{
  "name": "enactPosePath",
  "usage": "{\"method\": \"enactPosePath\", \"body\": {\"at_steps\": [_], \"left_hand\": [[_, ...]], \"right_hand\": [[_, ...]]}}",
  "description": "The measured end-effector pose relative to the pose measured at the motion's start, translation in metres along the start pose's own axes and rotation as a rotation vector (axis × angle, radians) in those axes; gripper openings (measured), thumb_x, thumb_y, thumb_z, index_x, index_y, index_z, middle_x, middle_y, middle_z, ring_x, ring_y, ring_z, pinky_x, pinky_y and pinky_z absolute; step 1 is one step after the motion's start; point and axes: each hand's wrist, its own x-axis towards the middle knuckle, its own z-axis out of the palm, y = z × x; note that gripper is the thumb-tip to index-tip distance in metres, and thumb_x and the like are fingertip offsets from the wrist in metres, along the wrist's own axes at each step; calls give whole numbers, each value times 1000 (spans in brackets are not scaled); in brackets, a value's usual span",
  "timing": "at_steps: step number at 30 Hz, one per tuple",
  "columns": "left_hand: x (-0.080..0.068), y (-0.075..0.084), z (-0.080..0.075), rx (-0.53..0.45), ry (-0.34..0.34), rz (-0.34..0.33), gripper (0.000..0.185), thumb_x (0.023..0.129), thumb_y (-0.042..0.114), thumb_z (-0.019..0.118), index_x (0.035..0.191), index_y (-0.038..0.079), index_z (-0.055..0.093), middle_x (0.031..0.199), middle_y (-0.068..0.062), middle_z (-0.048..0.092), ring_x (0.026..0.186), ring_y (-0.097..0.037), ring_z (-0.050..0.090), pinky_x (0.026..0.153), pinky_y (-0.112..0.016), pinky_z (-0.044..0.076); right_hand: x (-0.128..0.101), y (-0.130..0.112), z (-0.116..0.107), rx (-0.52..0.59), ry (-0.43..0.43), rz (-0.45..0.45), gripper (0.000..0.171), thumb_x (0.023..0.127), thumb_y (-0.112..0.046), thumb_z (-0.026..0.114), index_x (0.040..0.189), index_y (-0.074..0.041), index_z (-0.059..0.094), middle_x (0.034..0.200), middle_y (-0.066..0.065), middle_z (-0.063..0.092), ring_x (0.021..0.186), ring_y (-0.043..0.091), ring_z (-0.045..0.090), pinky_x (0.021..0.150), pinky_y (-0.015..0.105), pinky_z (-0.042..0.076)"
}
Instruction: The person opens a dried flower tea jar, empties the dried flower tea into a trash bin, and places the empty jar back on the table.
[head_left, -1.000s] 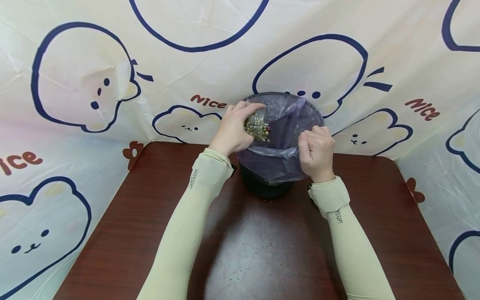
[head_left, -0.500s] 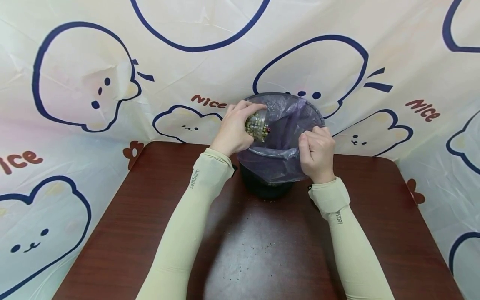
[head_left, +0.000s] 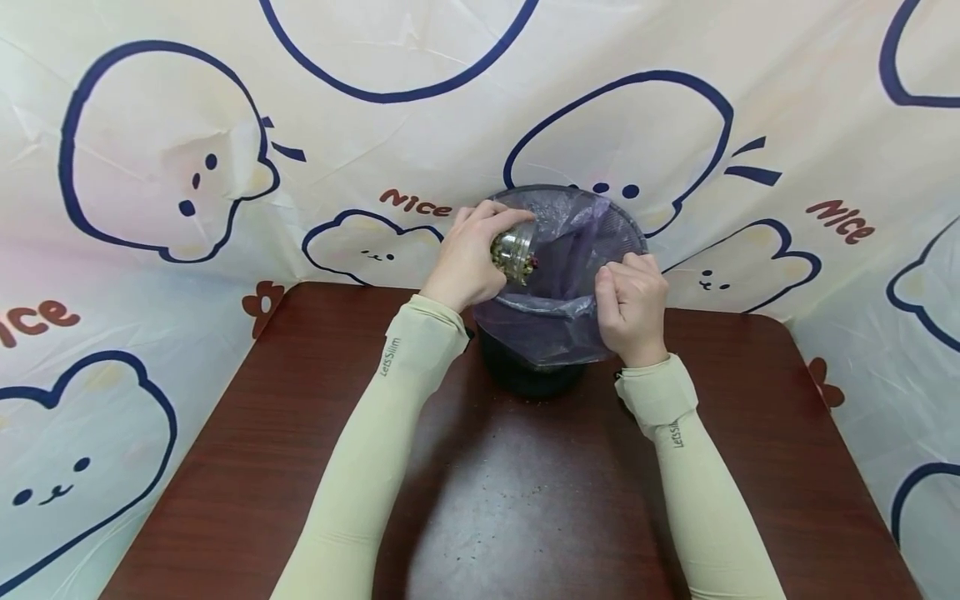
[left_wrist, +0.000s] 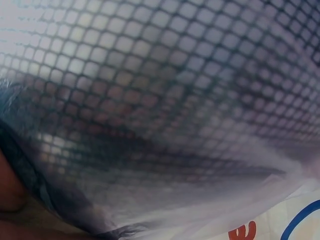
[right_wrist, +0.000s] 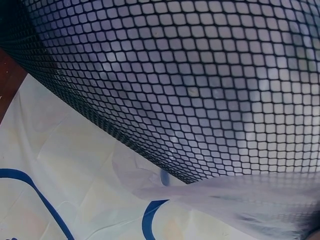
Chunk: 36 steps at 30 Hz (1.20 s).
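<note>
1. Left hand point(head_left: 468, 260) grips a clear jar point(head_left: 516, 247) of mixed bits, tipped mouth-down over the bin's opening.
2. Right hand point(head_left: 633, 307) has its fingers curled, pinching the purple bag liner point(head_left: 558, 321) at the rim, about 4 o'clock.
3. Black mesh bin point(right_wrist: 200, 85) stands at the table's point(head_left: 247, 467) far edge, 12 o'clock, against the cartoon-print sheet point(head_left: 187, 167).
4. Wrist views show only mesh and liner.

Both arms reach forward in pale sleeves, forearms angled inward toward each other. The left hand point(head_left: 468, 262) is raised, wrist bent, fingers and thumb curled round what it grips, tipped toward the right hand. The right hand point(head_left: 632, 308) sits just beside it, slightly lower, knuckles up, fingers pinched closed on what it holds.
</note>
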Motion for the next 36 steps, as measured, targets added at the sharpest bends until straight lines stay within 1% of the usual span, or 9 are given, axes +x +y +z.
{"method": "enactPosePath", "body": {"at_steps": [5,10,15,22,28,36], "left_hand": [[0,-1,-1,6,-12,-8,86,75,-14,67,147,31,58,148,0,52,135,-28,39,96,-43,44],[0,-1,-1,4,-14,-12,84,76,-12,69,147,32,58,148,1,52,135,-28,39,98,-43,44],[0,0,-2,6,-5,-15,85,75,-14,69,146,32,59,147,1,52,135,-28,39,99,-43,45],[1,0,-1,35,5,9,84,75,-11,71,146,31,59,147,0,53,134,-28,40,103,-44,45],[2,1,1,30,12,24,84,74,-13,69,146,31,59,146,0,53,134,-28,40,103,-43,44],[0,1,0,43,23,37,84,74,-14,67,145,31,60,145,-1,54,134,-29,41,105,-44,44]], "right_hand": [[0,0,1,-1,-7,-2,50,97,-17,42,49,-7,36,46,6,31,52,23,24,62,40,24],[0,0,1,-4,-6,-4,49,97,-16,42,49,-7,36,46,6,31,52,23,24,62,40,24],[2,0,2,-1,-9,-4,49,96,-15,43,49,-7,37,46,6,32,52,23,25,62,40,25],[3,0,1,-8,-13,-6,49,96,-16,42,48,-7,36,46,6,32,52,23,25,62,40,25],[2,1,-1,-16,-16,-3,50,97,-17,42,49,-7,36,45,6,31,52,24,25,62,40,24],[2,0,0,-7,-12,0,50,97,-17,42,48,-7,35,45,6,30,51,22,23,61,39,24]]}}
